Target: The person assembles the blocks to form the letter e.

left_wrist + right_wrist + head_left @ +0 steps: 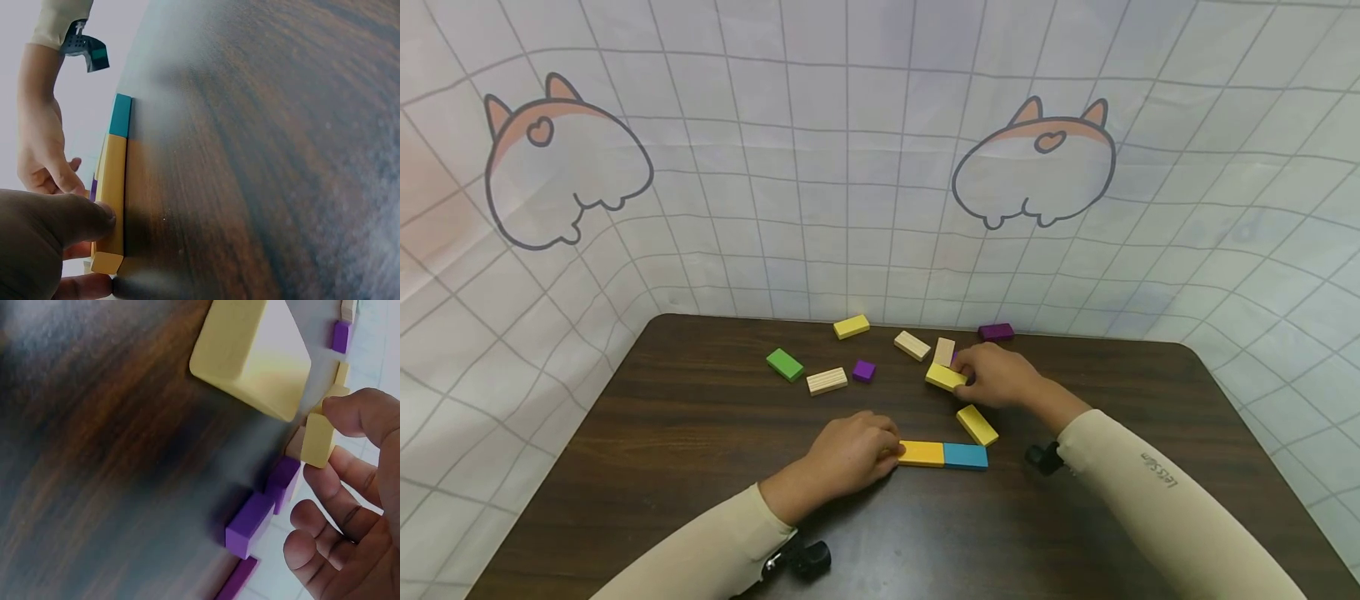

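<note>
Beside the front row of blocks, my left hand (857,450) pinches the left end of an orange-yellow block (922,453), thumb on its near side in the left wrist view. A blue block (966,456) lies end to end with it on the right. Farther back, my right hand (1000,377) holds a yellow block (317,440) between thumb and fingertips. Behind that block lie a pale wood block (944,351) and purple blocks (250,525), partly hidden by the hand in the head view. Another yellow block (977,425) lies between the right hand and the row.
Toward the back of the dark table (647,433) lie a green block (785,365), pale wood blocks (827,381), a small purple block (864,371), a yellow block (852,327) and a dark purple block (996,332). A grid-patterned cloth (805,192) hangs behind the table.
</note>
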### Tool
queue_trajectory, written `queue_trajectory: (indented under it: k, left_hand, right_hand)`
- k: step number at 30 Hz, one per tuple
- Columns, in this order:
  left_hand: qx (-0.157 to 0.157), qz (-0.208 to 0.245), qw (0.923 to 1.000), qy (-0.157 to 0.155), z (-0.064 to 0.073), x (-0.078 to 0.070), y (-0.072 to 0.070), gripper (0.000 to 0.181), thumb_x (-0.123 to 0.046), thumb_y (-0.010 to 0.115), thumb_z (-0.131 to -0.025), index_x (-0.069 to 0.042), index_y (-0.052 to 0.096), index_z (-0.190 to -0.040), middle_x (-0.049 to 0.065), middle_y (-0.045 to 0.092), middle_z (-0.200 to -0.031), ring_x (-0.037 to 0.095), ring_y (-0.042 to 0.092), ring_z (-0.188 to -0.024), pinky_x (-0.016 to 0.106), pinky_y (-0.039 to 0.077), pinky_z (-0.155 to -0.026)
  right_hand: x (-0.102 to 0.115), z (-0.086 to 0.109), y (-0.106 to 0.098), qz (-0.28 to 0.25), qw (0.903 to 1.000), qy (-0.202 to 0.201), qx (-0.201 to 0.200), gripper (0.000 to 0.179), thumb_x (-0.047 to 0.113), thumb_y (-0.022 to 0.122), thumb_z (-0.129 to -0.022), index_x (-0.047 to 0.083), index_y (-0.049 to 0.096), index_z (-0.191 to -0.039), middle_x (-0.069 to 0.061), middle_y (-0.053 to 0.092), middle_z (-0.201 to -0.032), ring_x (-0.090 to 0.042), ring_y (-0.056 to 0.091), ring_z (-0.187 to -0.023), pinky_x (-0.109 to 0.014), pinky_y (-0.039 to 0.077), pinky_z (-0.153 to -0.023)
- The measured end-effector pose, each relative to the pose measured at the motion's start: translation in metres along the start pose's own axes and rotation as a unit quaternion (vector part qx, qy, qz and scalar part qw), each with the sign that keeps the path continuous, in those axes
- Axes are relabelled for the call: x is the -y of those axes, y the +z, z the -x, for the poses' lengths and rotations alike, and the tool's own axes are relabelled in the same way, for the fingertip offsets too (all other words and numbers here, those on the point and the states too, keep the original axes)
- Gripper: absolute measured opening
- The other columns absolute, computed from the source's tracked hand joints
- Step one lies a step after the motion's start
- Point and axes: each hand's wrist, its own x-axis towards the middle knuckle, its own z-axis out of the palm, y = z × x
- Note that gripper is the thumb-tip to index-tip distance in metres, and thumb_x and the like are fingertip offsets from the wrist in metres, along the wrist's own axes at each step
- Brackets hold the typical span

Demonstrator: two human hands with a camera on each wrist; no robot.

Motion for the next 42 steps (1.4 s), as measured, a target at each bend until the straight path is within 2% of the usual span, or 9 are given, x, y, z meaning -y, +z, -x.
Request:
queue_trajectory:
  k: [12, 25, 33, 38, 42]
  left_hand:
    - [0.005, -0.003, 1.0, -0.003, -0.002, 0.001, 0.0, 0.005, -0.021, 0.079, -0.091, -0.022, 0.082, -0.094, -0.008, 0.071, -0.101, 0.015, 0.065, -0.091, 0.031, 0.055, -0.068]
    - [0.009, 0.001, 0.9999, -0.009, -0.002, 0.0, -0.002, 0.005, -0.022, 0.079, -0.091, -0.021, 0.082, -0.094, -0.008, 0.071, -0.101, 0.015, 0.064, -0.091, 0.031, 0.055, -0.068]
    - [0.01, 0.001, 0.9999, -0.01, -0.001, -0.001, -0.003, 0.006, -0.023, 0.079, -0.091, -0.021, 0.082, -0.095, -0.008, 0.071, -0.101, 0.014, 0.064, -0.091, 0.031, 0.055, -0.068]
    - [0.008, -0.003, 0.9999, -0.009, -0.001, -0.002, -0.003, 0.006, -0.023, 0.079, -0.091, -0.022, 0.082, -0.095, -0.009, 0.071, -0.101, 0.014, 0.064, -0.09, 0.031, 0.055, -0.068]
    - [0.006, -0.005, 0.9999, -0.008, -0.001, -0.002, -0.003, 0.006, -0.023, 0.079, -0.091, -0.022, 0.082, -0.095, -0.008, 0.071, -0.101, 0.014, 0.064, -0.089, 0.031, 0.055, -0.067]
  right_hand:
    - [0.007, 0.001, 0.007, 0.017, 0.9998, 0.006, 0.012, 0.031, 0.032, 0.074, -0.091, 0.016, 0.074, -0.117, 0.002, 0.068, -0.106, -0.021, 0.06, -0.105, -0.045, 0.055, -0.082]
    - [0.009, -0.004, 0.017, 0.02, 0.9994, 0.004, 0.028, 0.029, 0.032, 0.076, -0.089, 0.017, 0.075, -0.114, 0.005, 0.067, -0.103, -0.014, 0.058, -0.093, -0.038, 0.054, -0.077]
    - [0.009, -0.002, 0.014, -0.001, 0.9998, -0.002, 0.021, 0.023, 0.032, 0.071, -0.095, 0.018, 0.076, -0.112, 0.01, 0.068, -0.094, -0.011, 0.058, -0.084, -0.034, 0.052, -0.067]
    - [0.011, -0.001, 0.012, 0.0, 0.9997, -0.002, 0.026, 0.018, 0.027, 0.07, -0.096, 0.019, 0.076, -0.111, 0.011, 0.067, -0.09, -0.012, 0.056, -0.082, -0.033, 0.049, -0.065]
    - [0.01, 0.0, 0.011, 0.001, 0.9996, -0.007, 0.028, 0.016, 0.025, 0.071, -0.096, 0.019, 0.076, -0.109, 0.01, 0.069, -0.093, -0.012, 0.059, -0.085, -0.034, 0.051, -0.067]
